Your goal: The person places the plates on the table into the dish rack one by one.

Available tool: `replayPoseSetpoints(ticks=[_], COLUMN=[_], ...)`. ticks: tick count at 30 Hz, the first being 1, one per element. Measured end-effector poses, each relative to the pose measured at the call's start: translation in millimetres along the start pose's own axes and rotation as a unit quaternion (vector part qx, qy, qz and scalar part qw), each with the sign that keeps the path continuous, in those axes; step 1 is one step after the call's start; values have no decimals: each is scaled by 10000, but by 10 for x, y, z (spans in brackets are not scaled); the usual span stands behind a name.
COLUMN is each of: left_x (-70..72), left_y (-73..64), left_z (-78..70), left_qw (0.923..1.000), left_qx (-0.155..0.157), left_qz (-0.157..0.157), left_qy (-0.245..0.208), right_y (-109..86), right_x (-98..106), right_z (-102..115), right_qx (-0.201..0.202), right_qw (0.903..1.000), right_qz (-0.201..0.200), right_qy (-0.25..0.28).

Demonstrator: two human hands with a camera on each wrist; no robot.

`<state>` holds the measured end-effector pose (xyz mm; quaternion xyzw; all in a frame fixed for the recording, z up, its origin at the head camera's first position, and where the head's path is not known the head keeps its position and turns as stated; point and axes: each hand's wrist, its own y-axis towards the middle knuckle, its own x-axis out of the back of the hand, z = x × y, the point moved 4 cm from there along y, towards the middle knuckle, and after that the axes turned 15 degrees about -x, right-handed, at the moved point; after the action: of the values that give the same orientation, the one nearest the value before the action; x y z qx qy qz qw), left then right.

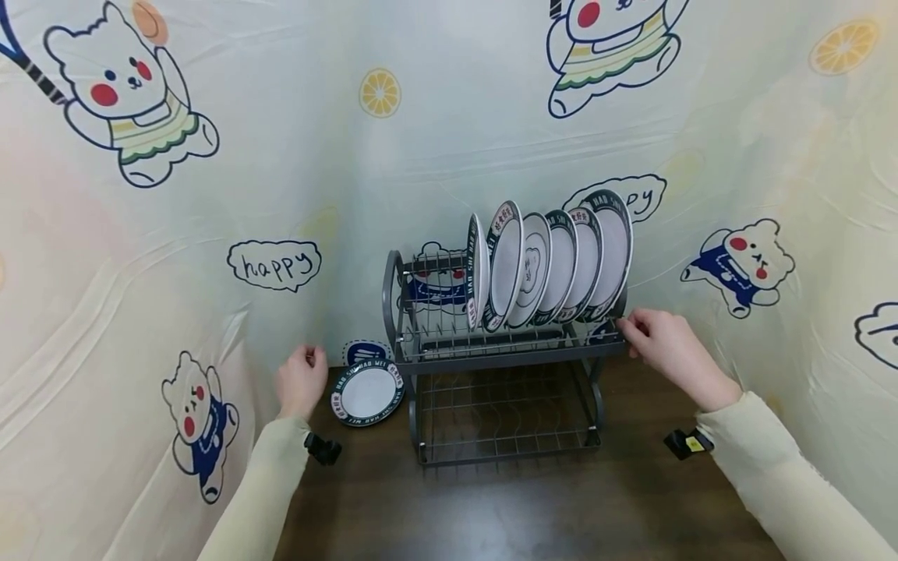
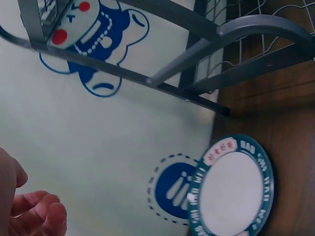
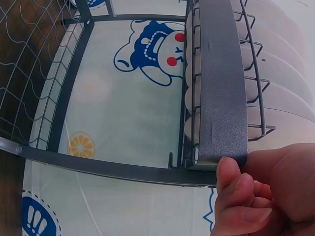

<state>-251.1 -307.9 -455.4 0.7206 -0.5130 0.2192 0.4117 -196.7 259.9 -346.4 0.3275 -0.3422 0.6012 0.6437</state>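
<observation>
A grey two-tier dish rack point(image 1: 512, 357) stands against the patterned cloth, with several white plates point(image 1: 507, 265) with dark lettered rims upright in its upper tier. At the rack's right front corner, my right hand point(image 1: 655, 343) pinches the end of the front bar point(image 3: 224, 88) between thumb and index finger. My left hand point(image 1: 303, 380) hovers left of the rack with its fingers loosely curled and nothing in them. Beside it, one more rimmed plate point(image 1: 368, 393) leans between the cloth and the floor; the left wrist view shows this plate point(image 2: 231, 194) apart from the fingers.
The rack's lower wire tier point(image 1: 505, 413) holds no plates. A pale cloth point(image 1: 281, 140) printed with bears and orange slices hangs behind and on both sides. Dark brown wood-look surface point(image 1: 491, 506) lies under and in front of the rack.
</observation>
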Motion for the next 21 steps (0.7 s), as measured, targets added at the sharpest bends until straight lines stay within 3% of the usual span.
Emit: replayPoseSetpoints(ticks=[9,21], left_x=[-162,-396], left_y=[-90,-238], left_z=[261,595], left_qw=[9975,9924], left_qx=[592,1127], left_qz=[346,455], left_qy=[-169,-166], right_y=[-6,-10], right_x=[-1,-26], right_z=[9,-13], right_qx=[3,-100], right_qw=[10000,9999], right_qz=[-82,-92], right_qy=[32,93])
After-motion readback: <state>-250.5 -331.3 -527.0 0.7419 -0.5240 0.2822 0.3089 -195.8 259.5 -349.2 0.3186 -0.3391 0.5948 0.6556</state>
